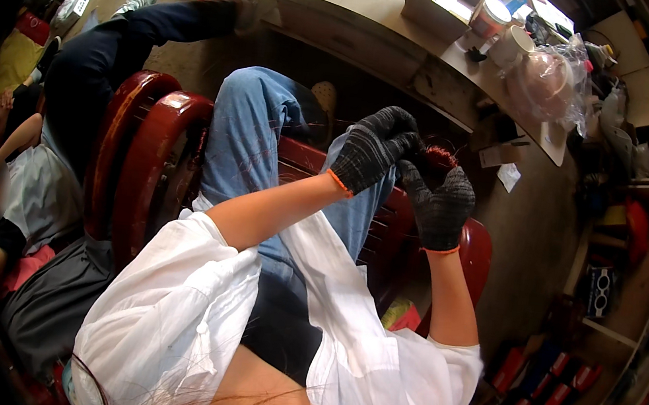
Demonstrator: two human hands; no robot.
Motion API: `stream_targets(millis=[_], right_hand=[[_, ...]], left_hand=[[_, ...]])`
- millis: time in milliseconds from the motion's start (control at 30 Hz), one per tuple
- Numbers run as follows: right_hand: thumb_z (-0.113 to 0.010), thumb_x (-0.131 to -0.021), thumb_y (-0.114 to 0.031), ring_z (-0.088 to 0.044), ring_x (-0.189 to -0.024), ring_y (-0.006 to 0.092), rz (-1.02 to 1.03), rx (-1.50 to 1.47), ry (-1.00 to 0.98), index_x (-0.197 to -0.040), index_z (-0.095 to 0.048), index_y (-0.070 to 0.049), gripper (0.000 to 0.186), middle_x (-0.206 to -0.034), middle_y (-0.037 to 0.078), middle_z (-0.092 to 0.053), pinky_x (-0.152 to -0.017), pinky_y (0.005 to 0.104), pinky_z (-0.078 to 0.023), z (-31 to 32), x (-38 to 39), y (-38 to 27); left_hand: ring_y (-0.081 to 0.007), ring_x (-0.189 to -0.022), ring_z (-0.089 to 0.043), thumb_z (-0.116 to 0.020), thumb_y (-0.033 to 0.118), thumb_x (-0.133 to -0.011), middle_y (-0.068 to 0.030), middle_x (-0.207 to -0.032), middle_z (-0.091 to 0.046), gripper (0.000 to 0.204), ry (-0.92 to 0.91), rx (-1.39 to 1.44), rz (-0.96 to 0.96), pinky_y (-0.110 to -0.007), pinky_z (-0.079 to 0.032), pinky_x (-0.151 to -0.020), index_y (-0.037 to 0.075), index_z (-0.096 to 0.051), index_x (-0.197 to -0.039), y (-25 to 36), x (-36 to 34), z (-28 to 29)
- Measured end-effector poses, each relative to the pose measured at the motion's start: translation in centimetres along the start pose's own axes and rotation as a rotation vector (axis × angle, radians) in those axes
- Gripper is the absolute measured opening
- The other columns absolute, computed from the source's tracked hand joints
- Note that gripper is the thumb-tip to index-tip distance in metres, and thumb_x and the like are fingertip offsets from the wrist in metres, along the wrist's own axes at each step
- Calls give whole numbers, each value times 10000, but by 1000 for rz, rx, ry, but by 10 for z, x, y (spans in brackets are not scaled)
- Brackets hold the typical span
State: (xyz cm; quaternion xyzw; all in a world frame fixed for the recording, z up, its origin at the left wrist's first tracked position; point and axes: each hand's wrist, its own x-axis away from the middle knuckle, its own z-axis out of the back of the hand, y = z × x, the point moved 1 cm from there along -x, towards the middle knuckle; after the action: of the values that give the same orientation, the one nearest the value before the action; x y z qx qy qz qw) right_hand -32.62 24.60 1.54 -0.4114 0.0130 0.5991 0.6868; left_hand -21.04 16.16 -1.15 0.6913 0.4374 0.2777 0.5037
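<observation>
Head view: curved workbench (378, 16) at 12 o'clock, red chairs (153, 159) at 9. Both gloved hands meet at centre; left hand (375, 148) and right hand (441, 200), fingers pressed together, pinch a reddish wire coil (438, 158).

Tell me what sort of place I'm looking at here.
Probably a small workshop. A cluttered workbench holds cardboard boxes and white cups, shelving stands at the right, and both gloved hands, left hand and right hand, meet on a small reddish part.
</observation>
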Motion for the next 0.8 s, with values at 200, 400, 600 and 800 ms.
stream_targets(millis=[200,400,600,800], right_hand=[[-712,-726,-147,-604,-636,179,-335,-343,17,-785,-621,0,184,-706,106,-631,-618,279,-480,-3,3,17],[-635,-791,-53,-569,-663,89,-525,-652,17,-846,-629,6,81,-734,42,-630,-642,229,-463,7,-4,17],[-603,-812,-68,-569,-669,103,-638,-1048,-74,-866,-619,-17,76,-741,38,-608,-631,237,-472,12,-5,5],[-567,-825,-93,-576,-676,138,-770,-1380,-73,-874,-583,-20,89,-745,52,-587,-644,268,-498,19,-5,12]], left_hand=[[-111,-780,-591,-605,30,-820,-57,-834,-606,184,-114,-90,11,-246,-505,-702,9,-529,-987,3,7,-1],[-99,-784,-597,-682,57,-764,-46,-835,-613,272,-230,-167,-115,-237,-501,-712,15,-545,-996,19,17,-16],[-87,-635,-567,-621,103,-827,-45,-722,-606,120,-189,53,111,-208,-456,-580,15,-608,-908,28,14,-8],[-91,-595,-536,-571,125,-864,-46,-694,-589,118,-195,266,322,-203,-420,-541,17,-614,-885,26,12,-2]])
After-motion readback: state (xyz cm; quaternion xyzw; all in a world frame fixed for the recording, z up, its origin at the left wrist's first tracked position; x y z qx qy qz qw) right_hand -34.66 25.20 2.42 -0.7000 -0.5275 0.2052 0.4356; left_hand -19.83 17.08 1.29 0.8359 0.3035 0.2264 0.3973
